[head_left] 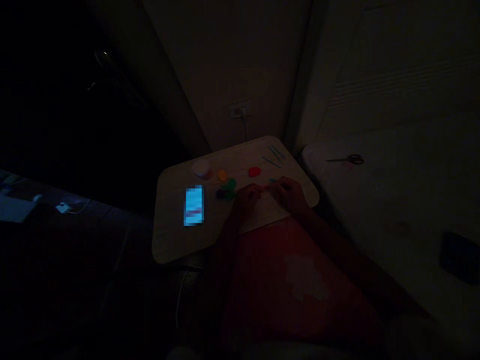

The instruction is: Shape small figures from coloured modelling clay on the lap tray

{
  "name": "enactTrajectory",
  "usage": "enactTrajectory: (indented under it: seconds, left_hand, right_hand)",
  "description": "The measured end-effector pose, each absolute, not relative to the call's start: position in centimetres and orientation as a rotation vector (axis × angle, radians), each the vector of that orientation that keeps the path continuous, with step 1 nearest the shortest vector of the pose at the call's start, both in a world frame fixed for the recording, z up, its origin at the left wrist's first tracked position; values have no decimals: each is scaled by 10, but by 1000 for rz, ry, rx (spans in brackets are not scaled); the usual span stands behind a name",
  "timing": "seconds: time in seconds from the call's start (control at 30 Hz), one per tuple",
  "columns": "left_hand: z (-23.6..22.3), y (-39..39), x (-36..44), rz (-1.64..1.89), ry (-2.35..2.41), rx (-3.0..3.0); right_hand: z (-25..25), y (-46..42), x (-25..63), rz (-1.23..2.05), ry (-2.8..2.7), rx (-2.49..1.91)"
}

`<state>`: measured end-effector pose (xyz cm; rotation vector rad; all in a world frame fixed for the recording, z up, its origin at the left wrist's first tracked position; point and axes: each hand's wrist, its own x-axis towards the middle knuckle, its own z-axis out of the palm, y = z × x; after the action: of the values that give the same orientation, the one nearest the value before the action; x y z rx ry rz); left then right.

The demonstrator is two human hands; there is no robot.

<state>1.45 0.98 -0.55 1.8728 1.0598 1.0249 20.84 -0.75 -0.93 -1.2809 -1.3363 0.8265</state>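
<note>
The scene is very dark. My left hand (247,197) is closed, its fingertips on a small reddish-orange piece of modelling clay (264,187) low over the table. Facing it, my right hand (290,194) is closed too, near the other end of that piece. A short blue stick (272,180) pokes out from the right fingers. Just beyond the hands lies a red clay lump (254,171). Left of them are a green lump (230,185), a dark bluish lump (221,193) and a yellow-orange lump (222,175). Fine finger detail is lost in shadow.
On the small rounded table (168,240) stand a pale tub (201,169) and a lit phone (194,205). Several thin sticks (275,155) lie at its far right. Scissors (352,159) rest on the pale surface at right. A wall socket (240,109) holds a plugged cable.
</note>
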Motion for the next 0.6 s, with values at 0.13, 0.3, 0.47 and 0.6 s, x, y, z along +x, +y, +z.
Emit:
enactTrajectory:
  seconds: [0.13,0.3,0.47,0.6]
  left_hand:
    - [-8,10,14,1002,1079,1860]
    - [-9,10,14,1017,1056,1854]
    - [-9,10,15,1024,1048,1834]
    - [-7,10,15,1013,1053,1835]
  right_hand:
    - [-15,-3,209,785,-1351,-1220]
    - [-23,-1,210,763,-1351,-1213]
    - [-26,-1,211,773,-1348,-1208]
    - [-26,0,211,870,-1290,-1174]
